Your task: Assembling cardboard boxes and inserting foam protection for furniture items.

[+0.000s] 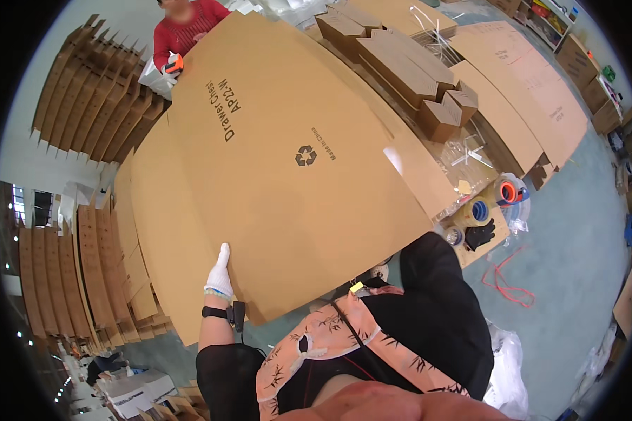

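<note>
A large flat cardboard carton with dark print spreads out in front of me. My left hand, in a white knit glove, is at its near left edge. One digit points away from me along the board, and the other fingers seem tucked behind the edge, partly hidden. Around that wrist is a black strap with a small device. My right arm, in a black sleeve, reaches the carton's near right edge, and the hand there is hidden from view.
Across the carton, a person in red holds an orange tape dispenser. Tape rolls and a black glove lie at right, near a red cord on the floor. Folded cardboard pieces sit far right; carton stacks stand left.
</note>
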The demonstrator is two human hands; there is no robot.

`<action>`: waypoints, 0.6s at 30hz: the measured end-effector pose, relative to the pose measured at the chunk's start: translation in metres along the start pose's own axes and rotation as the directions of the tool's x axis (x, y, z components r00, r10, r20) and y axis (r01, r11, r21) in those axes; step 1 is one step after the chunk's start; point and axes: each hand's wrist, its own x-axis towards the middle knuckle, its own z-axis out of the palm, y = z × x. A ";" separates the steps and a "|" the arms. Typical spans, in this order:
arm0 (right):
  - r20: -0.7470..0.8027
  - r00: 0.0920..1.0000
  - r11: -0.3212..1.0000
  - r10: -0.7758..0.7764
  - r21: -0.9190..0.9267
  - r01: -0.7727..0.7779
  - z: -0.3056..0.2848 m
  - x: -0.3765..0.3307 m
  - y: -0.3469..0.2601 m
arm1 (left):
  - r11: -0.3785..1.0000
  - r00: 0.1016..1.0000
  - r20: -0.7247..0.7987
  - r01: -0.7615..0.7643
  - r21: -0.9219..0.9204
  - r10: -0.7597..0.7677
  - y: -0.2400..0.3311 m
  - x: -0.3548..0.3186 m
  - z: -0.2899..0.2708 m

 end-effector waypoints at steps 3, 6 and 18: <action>0.129 0.982 0.990 0.134 -0.069 -0.126 -0.028 0.039 0.014 | 1.000 0.999 -0.049 0.005 -0.005 -0.005 -0.005 -0.003 -0.005; 0.297 0.930 0.975 0.218 -0.112 -0.193 -0.042 0.064 0.041 | 1.000 1.000 -0.029 -0.011 0.013 0.011 -0.007 0.002 0.001; 0.648 0.755 0.988 -0.102 -0.023 0.153 -0.134 0.150 0.020 | 1.000 0.997 -0.070 -0.025 -0.001 0.025 -0.006 0.004 0.013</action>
